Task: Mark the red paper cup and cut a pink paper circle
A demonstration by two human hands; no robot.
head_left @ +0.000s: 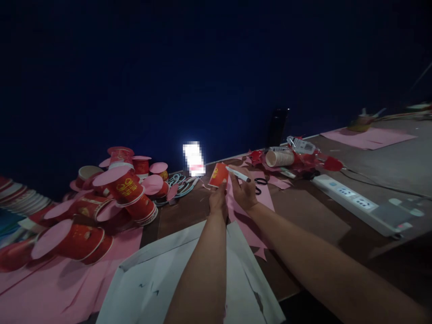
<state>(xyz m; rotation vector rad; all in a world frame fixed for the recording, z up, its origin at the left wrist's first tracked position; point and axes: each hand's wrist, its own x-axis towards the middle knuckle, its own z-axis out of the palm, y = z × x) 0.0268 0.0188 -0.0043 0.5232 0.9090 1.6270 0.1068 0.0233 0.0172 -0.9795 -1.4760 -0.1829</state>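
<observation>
My left hand is closed around the lower edge of a red paper cup with yellow marks on its side. In my right hand is a white marker pen with a dark end, held close to the cup's right side. Whether the pen touches the cup I cannot tell. Beneath my hands lies a pink paper sheet. Black scissor handles rest on that sheet, just right of my right hand.
Red paper cups with pink discs are heaped at the left. A white board lies in front of me. A power strip is at the right. Behind my hands are a bright phone-like screen and a stack of paper cups.
</observation>
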